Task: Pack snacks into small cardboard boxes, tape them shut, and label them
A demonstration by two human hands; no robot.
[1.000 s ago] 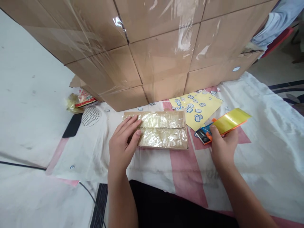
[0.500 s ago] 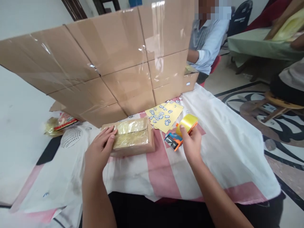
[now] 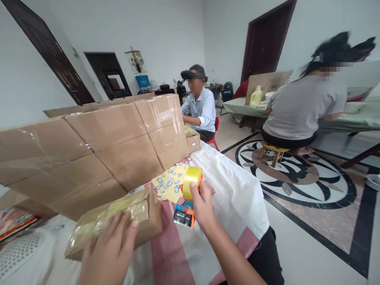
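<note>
A cardboard box (image 3: 154, 217) with yellowish clear tape over its top lies on the tablecloth. My left hand (image 3: 109, 241) rests on the box with its fingers stretched out and somewhat apart. To the right of the box, my right hand (image 3: 203, 202) grips a tape dispenser (image 3: 192, 184) with a yellow roll, held above the cloth. The dispenser's orange and blue cutter end points down and towards the box. Behind it lie yellow sheets (image 3: 168, 186) scattered with small white labels.
A tall cardboard partition (image 3: 118, 138) stands along the table's far side, with a smaller box (image 3: 193, 142) at its right end. A person in a light blue shirt (image 3: 202, 107) sits beyond. Another person in a grey top (image 3: 308, 95) sits on a wooden stool (image 3: 274, 148) at the right.
My view has swung up and right, bringing more of the room into sight. My left hand sits farther along the box top. The tape dispenser stays in my right hand.
</note>
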